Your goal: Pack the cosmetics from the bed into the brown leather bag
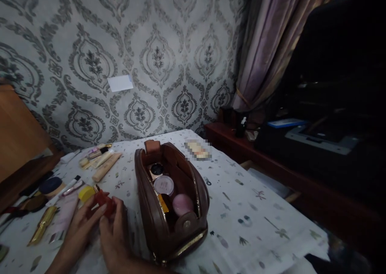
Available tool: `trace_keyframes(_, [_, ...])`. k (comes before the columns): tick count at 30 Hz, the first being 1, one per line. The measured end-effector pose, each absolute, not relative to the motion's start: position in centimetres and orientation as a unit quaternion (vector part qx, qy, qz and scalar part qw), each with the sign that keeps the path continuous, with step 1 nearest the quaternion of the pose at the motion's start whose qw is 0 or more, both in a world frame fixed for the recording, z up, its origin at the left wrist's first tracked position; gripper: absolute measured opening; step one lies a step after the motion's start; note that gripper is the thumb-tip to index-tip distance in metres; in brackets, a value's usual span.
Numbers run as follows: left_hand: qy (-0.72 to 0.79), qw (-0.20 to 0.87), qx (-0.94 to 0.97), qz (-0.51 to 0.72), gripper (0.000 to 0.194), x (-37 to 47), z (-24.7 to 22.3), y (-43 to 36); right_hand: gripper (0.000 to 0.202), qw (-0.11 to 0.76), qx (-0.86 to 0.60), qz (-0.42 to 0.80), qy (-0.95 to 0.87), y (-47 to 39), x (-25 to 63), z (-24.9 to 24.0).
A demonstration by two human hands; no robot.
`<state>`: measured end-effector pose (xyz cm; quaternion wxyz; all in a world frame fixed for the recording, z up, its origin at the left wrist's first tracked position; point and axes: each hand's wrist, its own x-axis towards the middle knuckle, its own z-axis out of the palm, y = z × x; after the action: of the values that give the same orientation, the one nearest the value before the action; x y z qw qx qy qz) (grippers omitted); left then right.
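Observation:
Both of my hands are together left of the brown bag. My left hand [87, 219] has its fingers closed on a small red item [104, 203]. Against the other side of that item, my right hand [116, 225] grips with bent fingers. The brown bag [144, 209] stands unzipped; inside it are a pink rounded item [183, 204], a clear round container [163, 185], a dark-lidded round compact [156, 169] and a yellow-and-black item [163, 203]. Just beyond my left hand lies a yellow item [86, 193].
Cosmetic tubes [107, 166] and a gold item [44, 225] lie on the patterned white cloth [235, 242] at left. A pixelated flat object [198, 150] is behind the bag. At right stands a dark red desk [238, 145] with an open drawer [268, 181].

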<state>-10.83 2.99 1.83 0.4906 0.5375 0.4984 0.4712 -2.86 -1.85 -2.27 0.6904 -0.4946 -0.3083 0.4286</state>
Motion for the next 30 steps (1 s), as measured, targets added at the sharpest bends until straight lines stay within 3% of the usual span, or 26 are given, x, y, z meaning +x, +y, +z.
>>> trace_keyframes(6, [0.519,0.447,0.545,0.484,0.063,-10.5,2.3,2.3,0.050,0.685,-0.501,0.384,-0.363,-2.5,-2.2,-1.4])
trace_keyframes(14, [0.439,0.443,0.631,0.462,0.048,-10.1,1.5,2.4,0.044,0.654,-0.504,0.376,-0.421,-2.9,-1.2,-1.0])
trace_keyframes(20, [0.438,0.338,0.693,0.462,0.052,-10.9,-0.6,3.3,0.035,0.657,-0.504,0.366,-0.424,-2.4,-1.0,-1.3])
trace_keyframes(30, [0.417,0.240,0.760,0.437,0.040,-11.0,-0.6,3.1,0.031,0.652,-0.516,0.344,-0.436,-1.9,-0.9,-1.7])
